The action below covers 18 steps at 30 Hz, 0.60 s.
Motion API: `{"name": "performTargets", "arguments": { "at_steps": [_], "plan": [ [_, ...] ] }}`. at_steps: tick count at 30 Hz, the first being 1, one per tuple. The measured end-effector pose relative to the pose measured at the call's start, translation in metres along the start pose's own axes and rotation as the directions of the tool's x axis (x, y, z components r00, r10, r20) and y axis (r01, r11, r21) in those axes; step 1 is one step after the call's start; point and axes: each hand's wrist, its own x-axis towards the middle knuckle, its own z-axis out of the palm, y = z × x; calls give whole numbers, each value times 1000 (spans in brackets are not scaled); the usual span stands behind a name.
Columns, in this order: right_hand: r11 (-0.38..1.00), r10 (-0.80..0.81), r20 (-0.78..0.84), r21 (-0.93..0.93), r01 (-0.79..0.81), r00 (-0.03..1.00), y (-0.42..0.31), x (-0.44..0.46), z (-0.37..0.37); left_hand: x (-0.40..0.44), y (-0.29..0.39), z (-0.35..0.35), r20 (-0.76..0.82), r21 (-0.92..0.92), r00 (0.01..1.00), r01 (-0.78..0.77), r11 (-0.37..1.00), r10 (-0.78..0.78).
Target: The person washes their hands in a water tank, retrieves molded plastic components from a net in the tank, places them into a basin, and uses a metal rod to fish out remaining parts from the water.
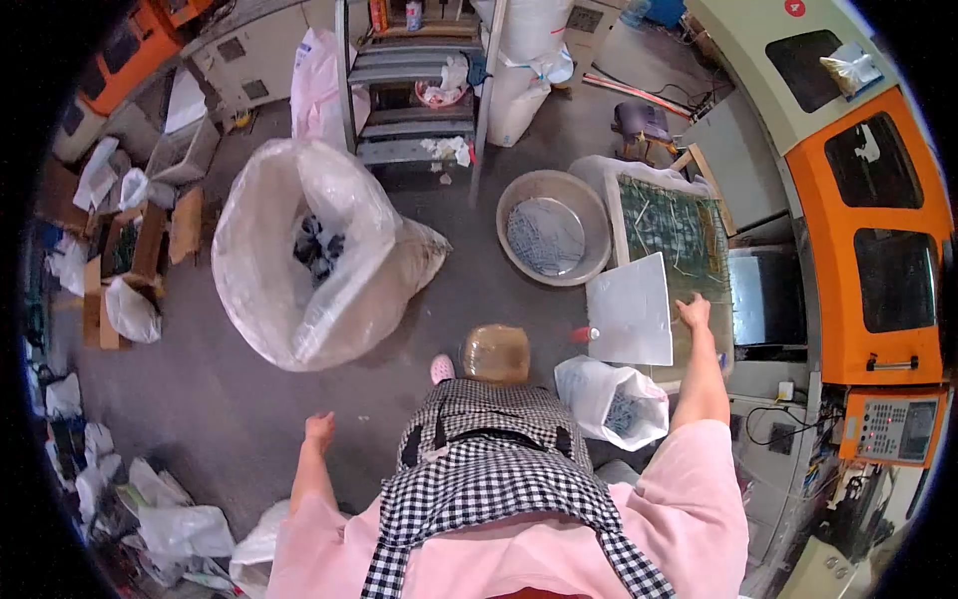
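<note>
My right hand (pixel 693 309) is over the work table (pixel 711 351), just right of a white board (pixel 631 309). Its index finger looks stretched out, and nothing shows in it. Green and pale pieces (pixel 671 232) lie behind it on the table. My left hand (pixel 319 429) hangs over the floor at the left, its fingers close together, too small to read clearly. Nearest to it is a large clear plastic bag (pixel 399 285) with dark pieces inside. Left of the table stands a round tub (pixel 509 215) with pale pieces. A white sack (pixel 589 394) with similar pieces stands below the board.
A brown-topped stool (pixel 497 353) stands in front of me. A metal step ladder (pixel 414 72) is at the back. Cardboard boxes (pixel 148 245) and bags (pixel 185 529) line the left side. An orange machine (pixel 810 200) with a control panel (pixel 893 427) stands at the right.
</note>
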Motion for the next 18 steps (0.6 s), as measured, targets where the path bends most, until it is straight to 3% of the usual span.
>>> {"name": "performTargets", "arguments": {
  "at_steps": [4, 7, 9, 12, 14, 16, 18],
  "plan": [
    [997, -43, -4, 56, 43, 999, -84, 17, 10, 16, 122, 21, 262, -170, 887, -346, 923, 381],
    [990, -119, 5, 81, 118, 993, -149, 45, 28, -10, 203, 35, 279, -125, 842, -445, 887, 461],
    [977, -191, -3, 100, 190, 982, -202, 57, 37, -14, 236, 46, 357, -165, 736, -556, 814, 575],
    [929, -318, 22, 209, 307, 948, -292, 64, 46, -29, 284, 64, 377, -306, 720, -497, 812, 583],
    [902, -416, 42, 152, 405, 909, -343, 98, 78, -35, 316, 76, 401, -342, 718, -460, 820, 570],
    [722, -691, -31, 12, 691, 722, -395, 119, 94, -20, 342, 94, 424, -376, 721, -411, 831, 549],
    [785, -616, 99, 160, 598, 782, -456, 134, 93, -14, 371, 106, 418, -350, 739, -406, 844, 528]
  ]
}}
